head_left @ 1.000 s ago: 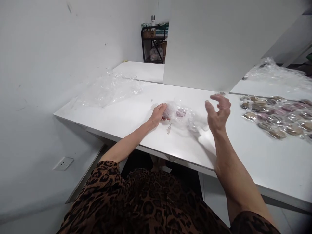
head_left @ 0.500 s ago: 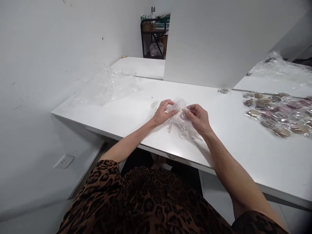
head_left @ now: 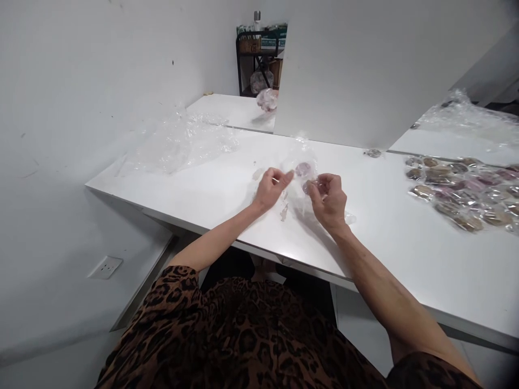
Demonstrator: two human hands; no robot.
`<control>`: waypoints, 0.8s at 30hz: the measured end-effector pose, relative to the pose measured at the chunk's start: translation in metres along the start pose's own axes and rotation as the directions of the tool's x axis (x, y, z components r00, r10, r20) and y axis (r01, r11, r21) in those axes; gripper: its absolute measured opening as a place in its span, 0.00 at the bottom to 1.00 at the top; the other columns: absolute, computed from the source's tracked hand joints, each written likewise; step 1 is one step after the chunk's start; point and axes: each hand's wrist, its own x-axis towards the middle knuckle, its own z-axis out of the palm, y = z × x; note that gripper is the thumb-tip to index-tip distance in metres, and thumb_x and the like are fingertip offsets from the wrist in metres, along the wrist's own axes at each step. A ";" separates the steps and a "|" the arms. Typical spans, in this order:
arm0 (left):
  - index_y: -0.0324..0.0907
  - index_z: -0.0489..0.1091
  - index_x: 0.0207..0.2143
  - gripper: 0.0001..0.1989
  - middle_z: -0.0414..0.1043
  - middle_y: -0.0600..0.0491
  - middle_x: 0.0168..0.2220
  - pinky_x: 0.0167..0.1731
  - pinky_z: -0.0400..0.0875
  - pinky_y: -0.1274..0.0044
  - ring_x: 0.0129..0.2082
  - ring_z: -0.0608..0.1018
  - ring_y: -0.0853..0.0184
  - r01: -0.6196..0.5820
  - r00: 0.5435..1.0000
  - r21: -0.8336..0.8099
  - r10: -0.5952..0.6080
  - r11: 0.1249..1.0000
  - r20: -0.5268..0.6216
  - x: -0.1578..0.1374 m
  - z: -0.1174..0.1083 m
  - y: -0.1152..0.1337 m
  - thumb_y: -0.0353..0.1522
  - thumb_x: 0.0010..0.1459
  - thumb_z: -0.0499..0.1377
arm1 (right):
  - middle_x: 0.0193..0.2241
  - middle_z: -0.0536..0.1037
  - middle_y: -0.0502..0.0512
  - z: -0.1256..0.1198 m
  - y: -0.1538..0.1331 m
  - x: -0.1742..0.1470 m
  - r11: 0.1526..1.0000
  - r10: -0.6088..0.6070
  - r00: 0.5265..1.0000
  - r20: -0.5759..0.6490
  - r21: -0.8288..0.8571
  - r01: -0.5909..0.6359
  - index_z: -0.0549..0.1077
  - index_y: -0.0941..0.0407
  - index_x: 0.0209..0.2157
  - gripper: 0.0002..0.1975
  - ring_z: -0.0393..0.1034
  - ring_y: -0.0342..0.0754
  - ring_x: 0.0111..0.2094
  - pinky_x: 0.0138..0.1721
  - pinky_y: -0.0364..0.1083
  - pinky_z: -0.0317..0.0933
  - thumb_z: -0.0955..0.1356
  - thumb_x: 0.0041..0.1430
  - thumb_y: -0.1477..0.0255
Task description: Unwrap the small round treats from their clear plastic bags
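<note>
My left hand (head_left: 272, 189) is over the white table, its thumb and forefinger pinched at the edge of a sheet of clear plastic wrap (head_left: 302, 146). Through the film shows a round, flat purple piece (head_left: 303, 169), just right of those fingertips. My right hand (head_left: 330, 200) grips the wrap from the other side, with a second purple piece (head_left: 307, 187) at its thumb and fingers. A loose end of film hangs below the right wrist. What the purple pieces are, I cannot make out.
Crumpled plastic film (head_left: 178, 143) lies at the left. Several wrapped brown and purple round pieces (head_left: 466, 189) cover the right side. A white upright panel (head_left: 336, 75) borders the table's back, a small wrapped piece (head_left: 373, 153) at its foot. Beyond it appears a pinkish plastic-wrapped bundle (head_left: 266, 100).
The bunched film between my hands has spread open and upward, and the purple pieces show more plainly. A pinkish wrapped bundle has appeared beyond the panel's left edge.
</note>
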 end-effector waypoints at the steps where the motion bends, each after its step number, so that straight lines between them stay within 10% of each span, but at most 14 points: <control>1: 0.44 0.68 0.36 0.20 0.68 0.55 0.36 0.34 0.69 0.81 0.32 0.70 0.73 -0.075 0.994 0.055 0.070 0.996 0.084 -0.004 0.004 -0.002 0.47 0.57 0.70 | 0.36 0.76 0.52 0.002 0.000 -0.002 0.998 -0.033 0.999 0.024 -0.055 0.035 0.67 0.50 0.43 0.23 0.71 0.46 0.33 0.39 0.49 0.69 0.70 0.59 0.46; 4: 0.42 0.68 0.29 0.20 0.67 0.55 0.34 0.35 0.67 0.80 0.31 0.67 0.74 -0.239 0.956 0.129 0.209 0.962 0.207 -0.009 0.014 -0.006 0.44 0.53 0.73 | 0.36 0.77 0.54 0.007 0.000 -0.007 0.984 -0.106 0.990 0.088 -0.136 0.117 0.66 0.51 0.41 0.22 0.72 0.48 0.34 0.39 0.50 0.69 0.68 0.62 0.46; 10: 0.42 0.63 0.27 0.23 0.65 0.56 0.29 0.34 0.68 0.80 0.32 0.69 0.72 -0.127 0.957 -0.009 0.125 0.992 0.261 -0.005 0.009 -0.002 0.48 0.59 0.67 | 0.37 0.76 0.54 0.007 0.001 -0.004 0.999 -0.053 0.990 0.134 0.010 0.052 0.68 0.52 0.42 0.23 0.72 0.48 0.34 0.38 0.50 0.69 0.67 0.63 0.45; 17: 0.44 0.75 0.55 0.32 0.67 0.43 0.65 0.50 0.73 0.69 0.56 0.75 0.57 -0.261 0.843 0.210 0.117 0.942 0.526 -0.003 0.013 0.021 0.53 0.71 0.42 | 0.58 0.74 0.64 0.002 0.008 0.005 0.991 -0.112 0.928 0.355 -0.032 0.131 0.68 0.50 0.62 0.40 0.74 0.59 0.49 0.47 0.60 0.72 0.72 0.55 0.42; 21: 0.44 0.68 0.64 0.28 0.61 0.41 0.70 0.67 0.58 0.57 0.69 0.62 0.49 -0.584 0.795 0.531 0.298 0.614 0.529 0.017 0.015 0.038 0.47 0.68 0.53 | 0.42 0.81 0.59 -0.012 0.015 0.020 0.994 -0.103 0.913 0.395 0.019 0.104 0.77 0.53 0.49 0.25 0.76 0.53 0.41 0.46 0.56 0.72 0.65 0.65 0.48; 24: 0.48 0.69 0.63 0.32 0.55 0.44 0.73 0.70 0.45 0.50 0.75 0.50 0.42 -0.668 0.738 0.650 0.210 0.362 0.641 0.033 0.014 0.056 0.43 0.57 0.66 | 0.39 0.82 0.57 -0.027 0.016 0.037 0.993 -0.120 0.851 0.512 0.048 0.111 0.80 0.54 0.41 0.21 0.76 0.53 0.42 0.48 0.55 0.71 0.66 0.65 0.52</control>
